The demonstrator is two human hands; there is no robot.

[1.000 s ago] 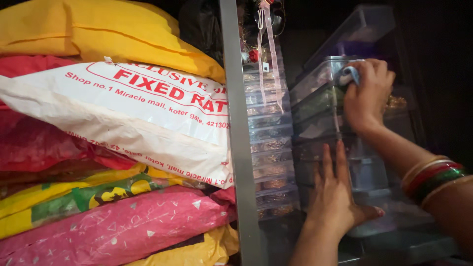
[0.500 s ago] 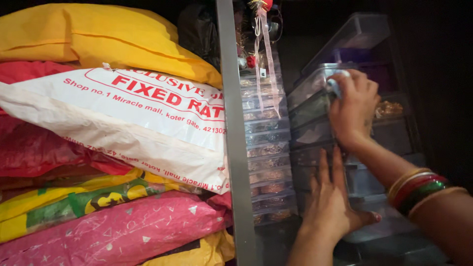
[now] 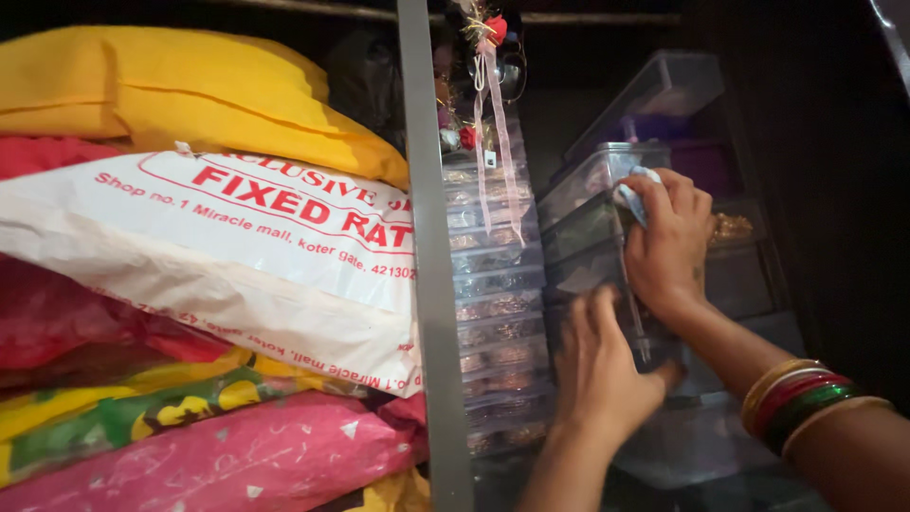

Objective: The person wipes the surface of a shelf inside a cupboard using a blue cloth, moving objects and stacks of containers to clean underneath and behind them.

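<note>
Cloth [image 3: 633, 192] one, gripped by right hand [image 3: 666, 242]; left hand [image 3: 602, 370] flat, open against clear box stack [image 3: 607, 246].

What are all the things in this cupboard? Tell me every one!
Stuffed bags: about six, yellow, white with red print, red, green-yellow, pink; stacked on the left.
Divider: one, grey, upright in the middle.
Clear boxes: many, see-through, stacked right of the divider.
Ribbon: one, pale pink, hanging over the boxes.
Cloth: one, white-blue, against an upper box.
Bangles: several, gold, red, green; right wrist.
Left hand: flat against the boxes.
Right hand: gripping the cloth.
</note>
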